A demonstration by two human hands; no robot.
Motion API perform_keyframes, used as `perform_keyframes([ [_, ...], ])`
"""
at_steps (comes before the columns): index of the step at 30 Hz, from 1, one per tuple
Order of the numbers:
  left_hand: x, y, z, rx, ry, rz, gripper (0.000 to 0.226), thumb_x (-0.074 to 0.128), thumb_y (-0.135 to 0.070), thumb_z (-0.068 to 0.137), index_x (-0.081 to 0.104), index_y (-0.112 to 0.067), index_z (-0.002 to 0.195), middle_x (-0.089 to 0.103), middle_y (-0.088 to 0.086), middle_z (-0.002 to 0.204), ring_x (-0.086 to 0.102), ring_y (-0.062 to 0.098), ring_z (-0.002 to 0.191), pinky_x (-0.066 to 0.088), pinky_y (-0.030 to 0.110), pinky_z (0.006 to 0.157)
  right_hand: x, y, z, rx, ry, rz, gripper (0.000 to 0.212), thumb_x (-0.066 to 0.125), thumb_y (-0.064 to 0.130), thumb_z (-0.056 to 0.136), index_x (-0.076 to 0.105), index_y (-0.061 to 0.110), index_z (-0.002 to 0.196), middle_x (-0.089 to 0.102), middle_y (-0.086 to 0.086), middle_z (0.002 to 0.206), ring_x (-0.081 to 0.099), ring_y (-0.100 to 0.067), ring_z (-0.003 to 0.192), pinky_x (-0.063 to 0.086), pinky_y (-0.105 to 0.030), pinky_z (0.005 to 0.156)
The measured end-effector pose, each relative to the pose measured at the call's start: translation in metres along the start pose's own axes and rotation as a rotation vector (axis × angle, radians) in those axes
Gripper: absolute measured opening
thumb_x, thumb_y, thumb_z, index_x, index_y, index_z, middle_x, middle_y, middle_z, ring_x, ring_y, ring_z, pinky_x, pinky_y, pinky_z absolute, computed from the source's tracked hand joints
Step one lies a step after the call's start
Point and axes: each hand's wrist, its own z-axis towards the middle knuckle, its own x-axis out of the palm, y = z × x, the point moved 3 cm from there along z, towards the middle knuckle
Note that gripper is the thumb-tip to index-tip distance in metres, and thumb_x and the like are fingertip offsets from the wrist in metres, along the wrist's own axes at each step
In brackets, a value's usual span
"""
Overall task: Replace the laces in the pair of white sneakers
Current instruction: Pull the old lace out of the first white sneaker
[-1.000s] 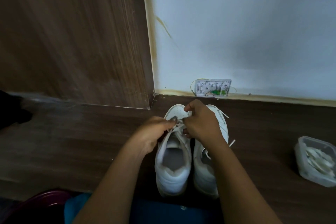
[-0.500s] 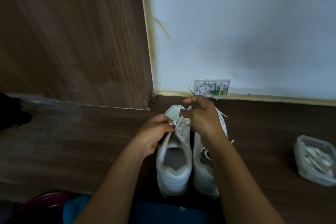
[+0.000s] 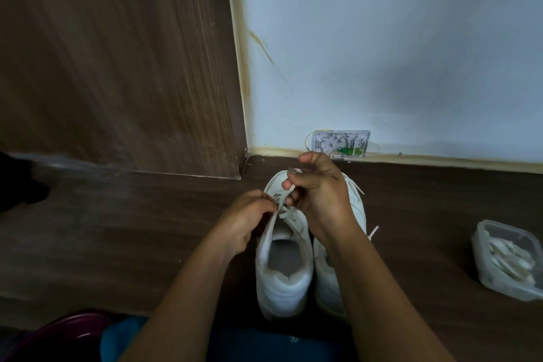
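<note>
The pair of white sneakers stands on the dark floor [image 3: 117,229] right in front of the person, heels toward the body and toes toward the wall; the left sneaker [image 3: 283,282] is the one being worked, and everything else is placed from it. The left hand [image 3: 249,214] sits at that shoe's left flank, level with the eyelets, its fingertips closed in a pinch there; whether they hold the lace or the eyelet edge I cannot tell. The right hand [image 3: 320,191] hovers above the shoe's toe end, fingers curled on the lace [image 3: 288,192], which runs from the hand down and back to the eyelets. The right sneaker [image 3: 357,209] stands just beside the left sneaker's right side, largely under the right forearm, with loose lace ends [image 3: 373,232] poking out on its far side; a clear plastic container [image 3: 505,228] holding what look like spare laces [image 3: 511,261] lies well to the right of the left sneaker, apart from both hands.

This looks like a lace being drawn through an eyelet row, with most of the task yet to do. The shoe's long axis runs straight away from the person, and the lace is drawn along it, toward the toe; the right hand has the free length, so it is the one placed to carry the lace on, while the left hand steadies the shoe against being dragged forward.
</note>
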Motion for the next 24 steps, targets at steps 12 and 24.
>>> perform_keyframes([
  [12, 0.005, -0.009, -0.009, 0.359, 0.019, 0.323, 0.007, 0.062, -0.001, 0.083, 0.063, -0.008, 0.083, 0.061, 0.001, 0.073, 0.054, 0.009, 0.069, 0.045, 0.026, 0.070, -0.013, 0.005, 0.009, -0.354, 0.002, -0.723, 0.073, 0.048, -0.015, 0.083, 0.035, 0.031, 0.138, 0.057, 0.004, 0.109, 0.062, -0.018, 0.086, 0.046, -0.029, 0.073],
  [24, 0.001, -0.016, -0.011, 0.170, 0.178, -0.549, 0.005, 0.051, -0.017, 0.068, 0.051, -0.014, 0.072, 0.057, 0.004, 0.071, 0.052, 0.018, 0.071, 0.039, 0.031, 0.071, -0.021, 0.005, 0.011, -0.412, -0.218, -0.755, 0.064, 0.075, 0.002, 0.071, 0.055, 0.030, 0.125, 0.065, 0.002, 0.103, 0.064, -0.016, 0.086, 0.053, -0.037, 0.084],
])
